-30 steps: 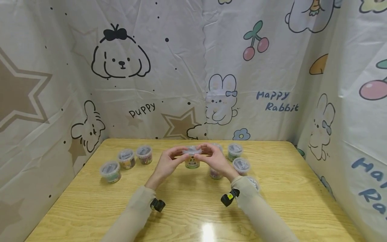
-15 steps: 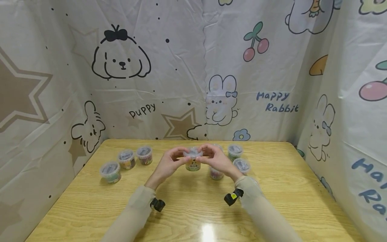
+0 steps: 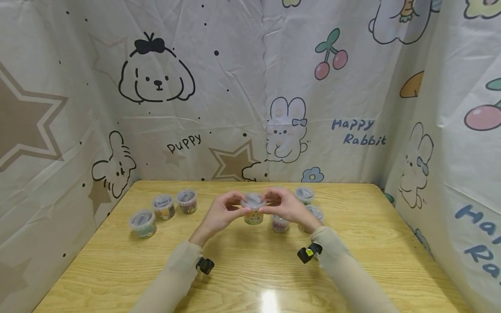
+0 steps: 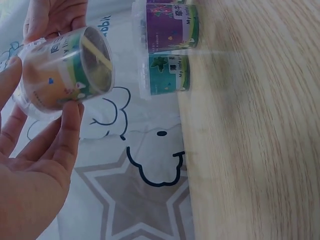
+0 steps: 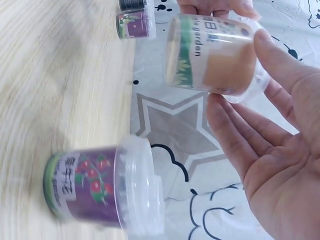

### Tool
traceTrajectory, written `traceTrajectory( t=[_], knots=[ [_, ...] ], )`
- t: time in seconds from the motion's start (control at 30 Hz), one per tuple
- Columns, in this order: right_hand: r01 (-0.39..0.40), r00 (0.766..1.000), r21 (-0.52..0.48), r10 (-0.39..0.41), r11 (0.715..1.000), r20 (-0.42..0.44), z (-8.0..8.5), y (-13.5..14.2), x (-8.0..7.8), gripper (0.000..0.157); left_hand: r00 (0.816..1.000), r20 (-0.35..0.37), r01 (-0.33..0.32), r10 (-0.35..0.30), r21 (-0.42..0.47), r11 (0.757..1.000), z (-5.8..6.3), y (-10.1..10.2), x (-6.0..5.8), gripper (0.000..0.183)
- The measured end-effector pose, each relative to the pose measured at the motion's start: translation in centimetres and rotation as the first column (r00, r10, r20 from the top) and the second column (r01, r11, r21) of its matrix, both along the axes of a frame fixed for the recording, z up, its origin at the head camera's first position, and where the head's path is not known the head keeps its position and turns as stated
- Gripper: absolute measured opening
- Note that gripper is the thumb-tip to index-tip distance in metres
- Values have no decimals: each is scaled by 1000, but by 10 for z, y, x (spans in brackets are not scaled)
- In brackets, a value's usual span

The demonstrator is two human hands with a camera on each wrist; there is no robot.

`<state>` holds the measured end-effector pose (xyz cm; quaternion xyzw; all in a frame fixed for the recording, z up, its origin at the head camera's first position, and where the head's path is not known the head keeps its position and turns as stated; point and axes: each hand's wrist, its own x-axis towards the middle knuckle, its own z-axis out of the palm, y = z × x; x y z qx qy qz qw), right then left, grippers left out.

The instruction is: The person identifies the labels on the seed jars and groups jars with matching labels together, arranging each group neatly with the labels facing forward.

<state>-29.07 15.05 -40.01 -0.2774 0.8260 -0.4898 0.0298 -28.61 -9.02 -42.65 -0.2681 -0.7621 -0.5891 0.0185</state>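
Both hands hold one clear plastic tub with a translucent lid and a paper label, raised above the table. My left hand grips its left side near the lid, thumb in front and fingers behind. From the right, my right hand grips it the same way. The left wrist view shows the tub tilted, with something yellowish visible through its base. Just right of the held tub, a purple-labelled tub stands on the table, partly behind my right hand in the head view.
Three similar lidded tubs stand at the left of the wooden table: a green one, a dark one and a purple one. More tubs stand at the right, including a green one. Patterned cloth hangs behind.
Both hands and the held tub have shifted slightly right and nearer to me. My right forearm has swung outward to the right, covering more of the tubs there. The tubs on the left are unmoved.
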Motion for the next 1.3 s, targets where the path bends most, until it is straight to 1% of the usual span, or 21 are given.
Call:
traceTrajectory(
  t=[0.07, 0.2, 0.4, 0.53, 0.6, 0.7, 0.83, 1.0, 1.1, 1.3],
  knots=[
    [-21, 999, 29, 22, 999, -27, 0, 4, 1, 21, 1000, 4, 12, -12, -17, 1000, 0, 1, 1, 21],
    [-49, 998, 90, 52, 995, -32, 2, 12, 5, 17, 999, 13, 40, -39, -34, 999, 0, 5, 4, 22],
    [-93, 996, 156, 92, 983, 11, 9, 22, 9, 15, 998, 19, 61, -60, -64, 996, -2, 10, 7, 21],
    [-117, 993, 199, 111, 973, 38, 13, 27, 12, 13, 995, 33, 93, -91, -82, 992, -5, 15, 10, 21],
    [-126, 992, 221, 120, 967, 40, 14, 30, 13, 13, 994, 36, 108, -105, -93, 990, -7, 18, 11, 21],
    [-124, 992, 259, 119, 958, 32, 13, 34, 15, 14, 993, 22, 122, -120, -126, 985, -10, 22, 13, 21],
    [-113, 994, 299, 108, 948, 35, 9, 42, 18, 14, 990, 0, 138, -141, -176, 975, -14, 30, 16, 22],
    [-151, 988, 301, 134, 942, 75, 7, 51, 23, 13, 980, -52, 177, -192, -217, 960, -17, 42, 20, 23],
    [-175, 984, 330, 159, 928, 75, 6, 56, 24, 15, 972, -79, 198, -223, -247, 949, -19, 49, 21, 24],
    [-177, 984, 418, 176, 891, 42, 1, 64, 25, 18, 962, -84, 223, -261, -311, 924, -22, 56, 22, 23]
  ],
)
